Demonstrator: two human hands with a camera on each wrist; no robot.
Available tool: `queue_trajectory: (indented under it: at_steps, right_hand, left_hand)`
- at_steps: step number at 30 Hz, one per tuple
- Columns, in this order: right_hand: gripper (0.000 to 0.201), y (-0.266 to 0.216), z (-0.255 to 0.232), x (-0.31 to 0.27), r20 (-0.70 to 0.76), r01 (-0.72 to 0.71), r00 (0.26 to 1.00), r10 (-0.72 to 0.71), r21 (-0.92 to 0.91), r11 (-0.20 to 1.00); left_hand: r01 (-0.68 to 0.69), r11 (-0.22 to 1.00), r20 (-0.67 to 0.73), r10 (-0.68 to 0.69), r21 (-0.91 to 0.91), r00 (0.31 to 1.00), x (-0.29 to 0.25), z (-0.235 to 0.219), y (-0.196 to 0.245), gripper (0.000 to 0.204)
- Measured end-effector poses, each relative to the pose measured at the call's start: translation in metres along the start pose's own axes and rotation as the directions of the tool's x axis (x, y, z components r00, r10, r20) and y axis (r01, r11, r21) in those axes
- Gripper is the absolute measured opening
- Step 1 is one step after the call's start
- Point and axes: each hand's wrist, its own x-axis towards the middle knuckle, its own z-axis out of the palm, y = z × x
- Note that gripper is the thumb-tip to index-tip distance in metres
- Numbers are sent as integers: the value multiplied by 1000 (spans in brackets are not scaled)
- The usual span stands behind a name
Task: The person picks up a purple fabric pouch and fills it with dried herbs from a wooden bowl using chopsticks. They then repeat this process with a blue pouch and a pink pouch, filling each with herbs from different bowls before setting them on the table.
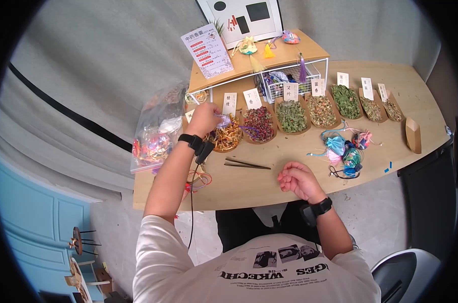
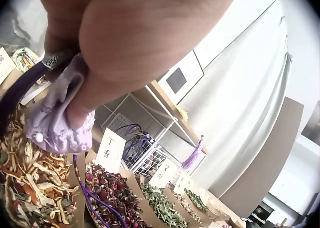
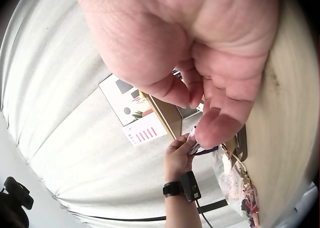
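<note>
My left hand (image 1: 205, 120) grips a lilac pouch (image 1: 223, 121) above the tray of dried orange-brown peel strips (image 1: 226, 137). In the left wrist view the pouch (image 2: 60, 118) hangs from the fingers, with a dark purple tassel (image 2: 22, 90) beside it and a purple cord (image 2: 95, 198) trailing over the dark red buds (image 2: 112, 193). Whether the pouch holds anything is hidden. Over the table's front part, my right hand (image 1: 298, 181) holds nothing, its fingers loosely curled. The right wrist view shows that hand (image 3: 200, 63) close up, palm side visible.
Dark thin sticks (image 1: 247, 164) lie between the hands. Behind them stand trays of dried herbs (image 1: 291, 117) with cards, and a wooden shelf (image 1: 269, 63). Small pouches (image 1: 342, 149) lie to the right, a clear plastic bag (image 1: 155, 136) to the left, and an empty paper tray (image 1: 413, 136) far right.
</note>
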Motion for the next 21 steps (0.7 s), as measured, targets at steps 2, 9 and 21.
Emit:
queue_trajectory:
  at_steps: [2, 9, 21]
  right_hand:
    - [8, 1, -1, 0, -1, 0, 1000, 0, 0, 1000]
    - [8, 0, -1, 0, 0, 3, 1000, -3, 6, 1000]
    - [7, -1, 1, 0, 0, -8, 1000, 8, 10, 1000]
  left_hand:
    - [23, 1000, 7, -24, 15, 1000, -3, -5, 7, 27]
    - [42, 994, 42, -46, 101, 998, -1, -7, 11, 26]
    - [73, 984, 112, -55, -160, 992, -6, -5, 8, 20]
